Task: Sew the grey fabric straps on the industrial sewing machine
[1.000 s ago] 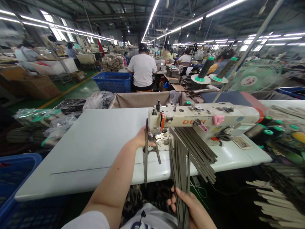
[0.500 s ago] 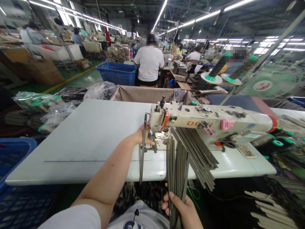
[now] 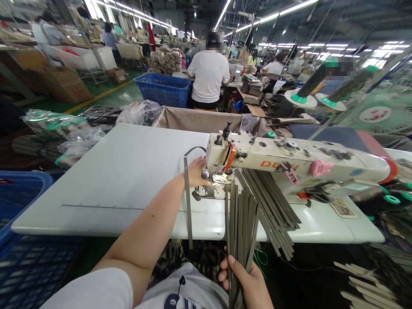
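Left hand (image 3: 197,171) is gripping one strap (image 3: 186,201) at the machine (image 3: 289,161) head; right hand (image 3: 247,279) is clutching the unsewn bundle (image 3: 241,223) hanging off the tabletop's (image 3: 128,180) front edge.

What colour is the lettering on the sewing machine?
Orange lettering on the cream sewing machine, seen in the head view.

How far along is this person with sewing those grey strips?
Hard to tell what is done: one strip hangs over the table edge from the left hand, which sits beside the needle of the sewing machine. In hand: the right hand grips a bundle of strips. Left, it seems: a fanned pile under the machine arm.
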Tool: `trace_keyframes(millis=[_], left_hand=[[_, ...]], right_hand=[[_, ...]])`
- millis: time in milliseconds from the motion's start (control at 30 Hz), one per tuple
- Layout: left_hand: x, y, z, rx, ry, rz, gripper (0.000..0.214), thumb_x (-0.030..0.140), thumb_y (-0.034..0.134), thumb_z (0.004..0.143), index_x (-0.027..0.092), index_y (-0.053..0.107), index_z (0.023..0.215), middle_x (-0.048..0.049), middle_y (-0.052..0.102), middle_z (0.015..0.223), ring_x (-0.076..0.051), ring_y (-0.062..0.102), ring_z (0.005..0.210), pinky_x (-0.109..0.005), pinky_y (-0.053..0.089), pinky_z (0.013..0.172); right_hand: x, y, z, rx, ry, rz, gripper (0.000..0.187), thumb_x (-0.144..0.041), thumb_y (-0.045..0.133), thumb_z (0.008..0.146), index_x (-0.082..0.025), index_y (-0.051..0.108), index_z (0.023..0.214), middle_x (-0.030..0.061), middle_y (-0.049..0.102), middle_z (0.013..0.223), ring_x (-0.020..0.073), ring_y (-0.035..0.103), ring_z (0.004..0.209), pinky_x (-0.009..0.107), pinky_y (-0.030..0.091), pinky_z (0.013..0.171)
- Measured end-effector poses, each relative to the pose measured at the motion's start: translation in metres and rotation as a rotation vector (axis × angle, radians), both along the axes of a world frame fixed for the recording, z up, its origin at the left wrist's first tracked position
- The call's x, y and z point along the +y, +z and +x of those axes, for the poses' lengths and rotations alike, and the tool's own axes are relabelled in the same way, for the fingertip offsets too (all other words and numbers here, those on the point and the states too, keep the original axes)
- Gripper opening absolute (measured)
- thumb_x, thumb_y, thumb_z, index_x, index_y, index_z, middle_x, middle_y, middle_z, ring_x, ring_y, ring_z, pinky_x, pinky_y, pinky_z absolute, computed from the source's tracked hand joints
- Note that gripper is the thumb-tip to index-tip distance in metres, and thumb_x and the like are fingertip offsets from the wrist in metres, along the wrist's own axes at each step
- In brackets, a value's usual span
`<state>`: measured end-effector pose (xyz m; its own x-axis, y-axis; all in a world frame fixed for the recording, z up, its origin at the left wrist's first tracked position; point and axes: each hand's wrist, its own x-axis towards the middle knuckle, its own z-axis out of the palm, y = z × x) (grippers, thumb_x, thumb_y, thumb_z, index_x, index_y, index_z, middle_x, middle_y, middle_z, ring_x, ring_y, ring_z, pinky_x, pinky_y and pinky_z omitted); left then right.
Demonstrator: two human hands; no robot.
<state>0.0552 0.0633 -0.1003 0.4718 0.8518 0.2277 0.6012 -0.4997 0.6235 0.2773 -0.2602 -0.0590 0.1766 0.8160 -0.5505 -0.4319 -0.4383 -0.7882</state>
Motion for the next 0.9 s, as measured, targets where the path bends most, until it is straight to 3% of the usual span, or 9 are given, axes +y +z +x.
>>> trace_keyframes(millis=[233, 367, 467, 567, 733, 900], left_hand=[[-0.004, 0.006, 0.009, -0.102, 0.125, -0.003, 0.078, 0.033, 0.102, 0.06, 0.02, 0.074, 0.131, -0.0165, 0.071, 0.149, -0.047, 0.059, 0.147, -0.062, 0.046, 0.13], [-0.008, 0.007, 0.011, -0.158, 0.153, -0.008, 0.064, 0.031, 0.099, 0.063, 0.019, 0.077, 0.122, -0.0135, 0.075, 0.138, -0.042, 0.07, 0.129, -0.058, 0.056, 0.121], [-0.006, 0.005, 0.01, -0.174, 0.128, 0.006, 0.065, 0.03, 0.097, 0.065, 0.019, 0.078, 0.125, -0.0132, 0.075, 0.14, -0.043, 0.067, 0.135, -0.059, 0.051, 0.127], [-0.002, -0.001, 0.007, -0.162, 0.06, 0.017, 0.06, 0.026, 0.091, 0.071, 0.023, 0.079, 0.13, -0.0113, 0.074, 0.144, -0.042, 0.062, 0.145, -0.057, 0.047, 0.132], [0.004, -0.007, 0.007, -0.157, 0.079, -0.003, 0.044, 0.019, 0.075, 0.084, 0.019, 0.081, 0.128, -0.0137, 0.073, 0.148, -0.041, 0.061, 0.147, -0.058, 0.043, 0.135], [0.005, 0.0, 0.017, -0.224, 0.078, -0.024, 0.03, 0.019, 0.066, 0.093, 0.019, 0.083, 0.117, -0.0121, 0.079, 0.139, -0.037, 0.067, 0.14, -0.054, 0.049, 0.129]], right_hand=[[0.003, 0.0, -0.001, -0.004, -0.031, -0.014, 0.07, -0.064, 0.116, 0.06, -0.013, 0.088, 0.098, 0.0096, 0.082, 0.077, 0.0172, 0.069, 0.054, 0.022, 0.054, 0.049], [0.003, -0.003, 0.002, -0.053, 0.025, -0.021, 0.072, -0.073, 0.113, 0.058, -0.012, 0.087, 0.085, 0.0105, 0.08, 0.066, 0.0173, 0.068, 0.052, 0.022, 0.053, 0.051], [0.002, -0.006, 0.004, -0.101, 0.069, -0.031, 0.073, -0.079, 0.109, 0.059, -0.013, 0.084, 0.076, 0.0108, 0.076, 0.059, 0.0172, 0.066, 0.05, 0.023, 0.053, 0.053], [0.002, -0.009, 0.004, -0.115, 0.063, -0.028, 0.073, -0.079, 0.11, 0.058, -0.014, 0.085, 0.079, 0.01, 0.077, 0.059, 0.0181, 0.066, 0.051, 0.025, 0.053, 0.053], [0.001, -0.013, 0.003, -0.118, 0.056, -0.008, 0.072, -0.079, 0.109, 0.059, -0.015, 0.082, 0.077, 0.0103, 0.077, 0.059, 0.0174, 0.065, 0.05, 0.024, 0.051, 0.051], [0.002, -0.012, -0.003, -0.119, 0.044, 0.027, 0.071, -0.077, 0.111, 0.059, -0.014, 0.082, 0.078, 0.0096, 0.076, 0.058, 0.0178, 0.065, 0.048, 0.024, 0.052, 0.049]])
